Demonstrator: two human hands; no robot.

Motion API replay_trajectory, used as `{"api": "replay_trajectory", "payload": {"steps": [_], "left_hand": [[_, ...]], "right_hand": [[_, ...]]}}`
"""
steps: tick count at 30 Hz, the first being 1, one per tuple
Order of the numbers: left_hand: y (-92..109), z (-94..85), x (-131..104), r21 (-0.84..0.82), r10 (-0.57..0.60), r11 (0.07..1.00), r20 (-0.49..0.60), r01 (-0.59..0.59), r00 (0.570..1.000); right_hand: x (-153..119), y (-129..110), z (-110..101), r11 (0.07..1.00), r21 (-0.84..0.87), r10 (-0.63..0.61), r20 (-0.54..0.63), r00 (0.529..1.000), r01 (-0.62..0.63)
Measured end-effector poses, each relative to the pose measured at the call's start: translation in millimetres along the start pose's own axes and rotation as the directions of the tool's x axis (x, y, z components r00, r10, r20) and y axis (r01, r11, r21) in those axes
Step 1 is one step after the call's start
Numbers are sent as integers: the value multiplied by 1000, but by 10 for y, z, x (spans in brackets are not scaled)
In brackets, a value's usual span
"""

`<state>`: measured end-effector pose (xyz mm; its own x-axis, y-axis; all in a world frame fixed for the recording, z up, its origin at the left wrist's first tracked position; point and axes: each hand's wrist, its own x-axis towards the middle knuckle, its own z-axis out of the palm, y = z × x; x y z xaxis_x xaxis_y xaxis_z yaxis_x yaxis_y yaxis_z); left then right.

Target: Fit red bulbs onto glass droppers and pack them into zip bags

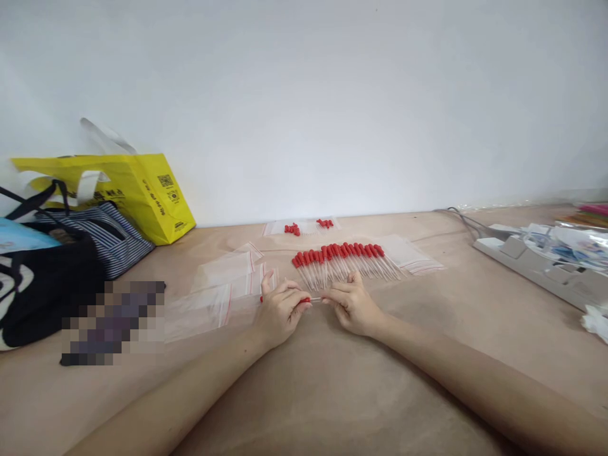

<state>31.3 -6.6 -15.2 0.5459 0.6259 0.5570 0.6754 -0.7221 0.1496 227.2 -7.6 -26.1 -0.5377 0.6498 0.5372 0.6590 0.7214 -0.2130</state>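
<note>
My left hand (280, 311) pinches a small red cap (305, 299) between thumb and fingers. From that cap a thin pale stick (316, 299) reaches right, its other end held in the fingertips of my right hand (352, 305). Just beyond my hands lies a row of pale sticks with red tips (342, 252), side by side on the table. Clear zip bags (209, 307) are spread left of my left hand, and another bag (411, 253) lies at the right end of the row. A little red shows behind my left fingers.
Small red pieces (325, 223) lie on a clear bag near the wall. At the left stand a yellow bag (142, 196), a striped pouch (107, 234) and a black bag (61, 285). A white power strip (527, 263) with packets beside it lies at the right.
</note>
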Motion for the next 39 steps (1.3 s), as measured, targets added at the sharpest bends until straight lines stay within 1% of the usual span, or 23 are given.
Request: {"api": "replay_trajectory", "payload": {"steps": [4, 11, 17, 20, 22, 28, 32, 39], "left_hand": [[18, 1, -2, -10, 4, 1000, -16, -4, 1000], [19, 11, 4, -10, 28, 1000, 8, -28, 1000], [-93, -60, 40, 13, -4, 1000, 26, 4, 1000], [-161, -112, 32, 23, 3, 1000, 4, -3, 1000], [-173, -129, 28, 13, 15, 1000, -9, -15, 1000], [-73, -94, 47, -52, 35, 998, -66, -39, 997], [-43, -53, 39, -90, 26, 995, -109, -36, 994], [-53, -37, 24, -103, 38, 993, -137, -52, 990]], "right_hand": [[-4, -30, 34, 1000, 7, 10, 16, 1000, -10], [22, -70, 52, 998, 48, 31, 26, 999, -33], [47, -29, 8, 995, 71, 70, 31, 997, -73], [45, 15, -17, 994, 80, 75, 26, 997, -77], [40, 36, -21, 993, 91, 69, 7, 998, -70], [35, 13, 12, 993, 114, 34, -17, 999, -32], [43, -31, 22, 993, 116, 37, -29, 999, -34], [55, -70, -7, 980, 185, 68, 16, 998, -69]]}}
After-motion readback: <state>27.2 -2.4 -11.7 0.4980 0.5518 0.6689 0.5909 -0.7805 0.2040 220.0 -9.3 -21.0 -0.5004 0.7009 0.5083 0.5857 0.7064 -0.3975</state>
